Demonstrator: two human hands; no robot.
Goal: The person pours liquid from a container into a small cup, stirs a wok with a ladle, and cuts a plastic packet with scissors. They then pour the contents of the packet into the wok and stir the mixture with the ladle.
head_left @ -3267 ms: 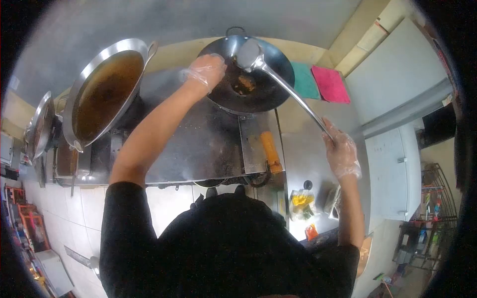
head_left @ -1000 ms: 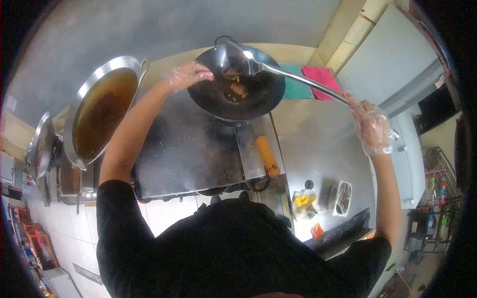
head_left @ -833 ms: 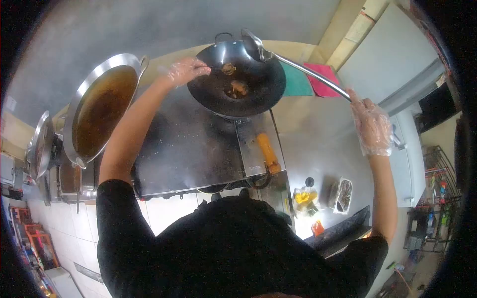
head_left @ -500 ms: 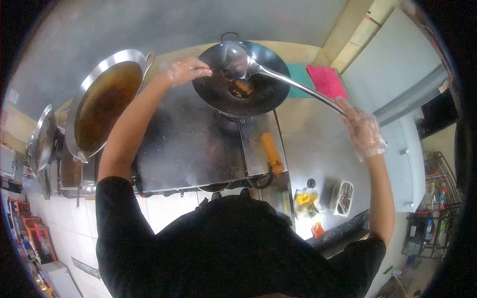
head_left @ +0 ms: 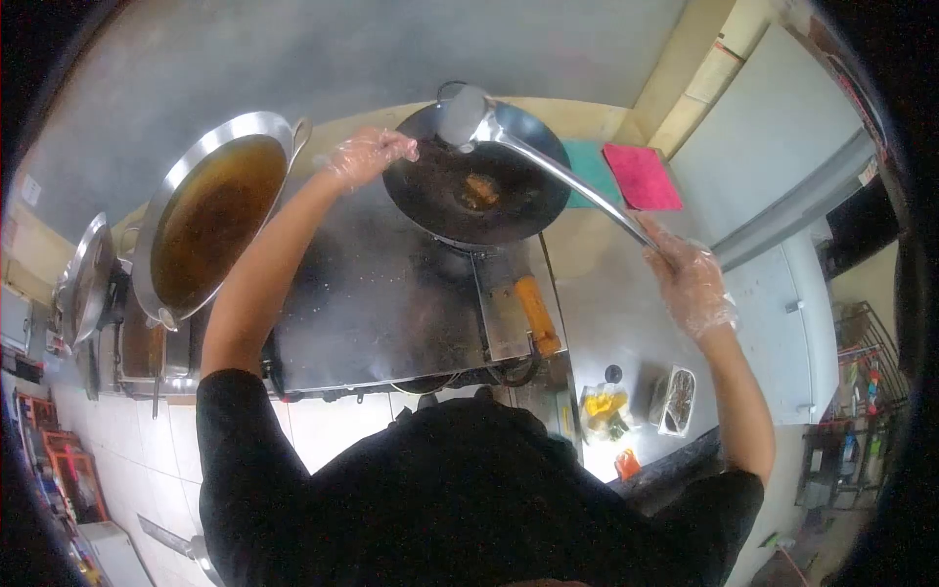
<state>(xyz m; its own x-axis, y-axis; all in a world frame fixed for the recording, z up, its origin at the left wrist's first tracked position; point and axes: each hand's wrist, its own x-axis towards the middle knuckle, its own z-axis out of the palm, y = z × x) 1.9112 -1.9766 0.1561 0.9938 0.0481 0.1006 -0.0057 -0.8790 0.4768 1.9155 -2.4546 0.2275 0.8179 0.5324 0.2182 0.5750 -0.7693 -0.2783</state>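
A long-handled metal ladle (head_left: 577, 184) has its handle end in my right hand (head_left: 687, 279), which is closed round it in a clear plastic glove. Its bowl is raised over the far rim of a dark wok (head_left: 518, 210). A small brown piece of food (head_left: 481, 189) lies in shiny liquid at the wok's bottom. At the wok's left rim, my gloved left hand (head_left: 367, 157) is closed with its fingertips pinched together; whatever they may hold is too small to make out.
To the left, a large metal pan (head_left: 266, 125) holds brown liquid, with a utensil resting at its rim. A pink cloth (head_left: 641, 177) and a green cloth (head_left: 590, 174) lie right of the wok. Nearer are a wooden handle (head_left: 537, 313), a foil tray (head_left: 676, 401) and yellow food (head_left: 604, 402).
My right hand has moved left and down. The ladle's bowl has tipped and risen towards the wok's far rim, uncovering more of the wok. My left hand has barely moved.
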